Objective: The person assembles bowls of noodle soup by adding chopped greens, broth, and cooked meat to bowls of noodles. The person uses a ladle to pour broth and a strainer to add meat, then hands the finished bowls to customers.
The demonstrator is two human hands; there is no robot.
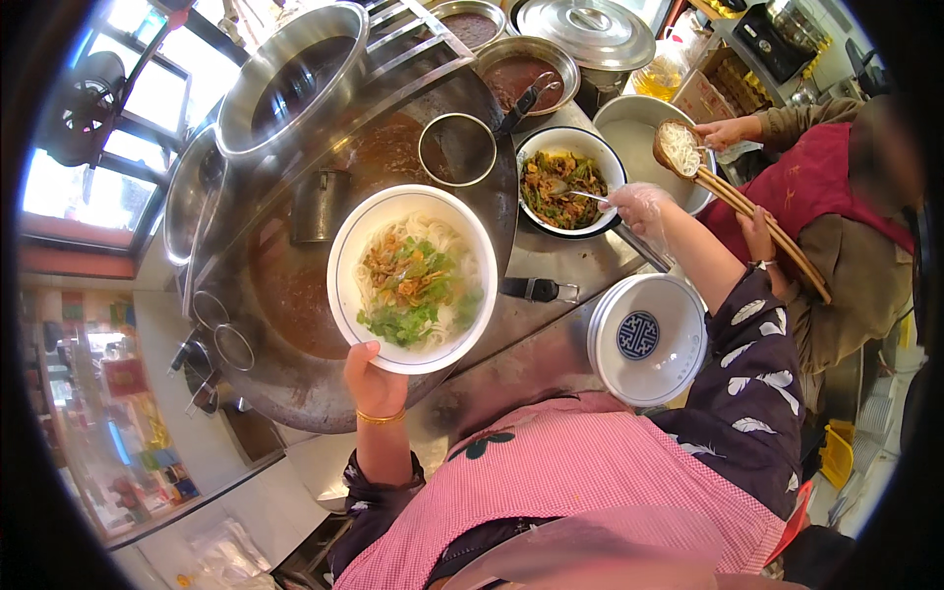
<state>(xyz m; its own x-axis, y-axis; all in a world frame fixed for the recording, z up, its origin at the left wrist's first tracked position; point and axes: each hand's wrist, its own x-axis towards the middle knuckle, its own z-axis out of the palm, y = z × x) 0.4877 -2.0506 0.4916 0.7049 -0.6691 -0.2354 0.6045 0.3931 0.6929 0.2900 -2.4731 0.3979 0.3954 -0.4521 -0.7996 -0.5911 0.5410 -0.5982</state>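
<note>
My left hand [377, 388], with a gold bracelet at the wrist, grips the near rim of a white bowl [483, 313]. White noodles [450, 328], a brown-yellow topping and chopped green herbs [403, 323] lie in it. The bowl is held above the large dark pan. To the right, my right hand [639, 211], in a clear plastic glove, is closed on the handle of a metal spoon [588, 196]. The spoon's head rests among the chopped cooked greens [559, 187] in a dark-rimmed white basin [621, 169].
Stacked white bowls [678, 369] stand near my right elbow. A co-worker's hand [730, 132] holds a ladle of white noodles [678, 147] over a big pot [629, 116]; their other hand grips long sticks [787, 246]. Steel pots [339, 34], a round strainer [457, 149] and a lidded pot [587, 34] surround the pan [295, 324].
</note>
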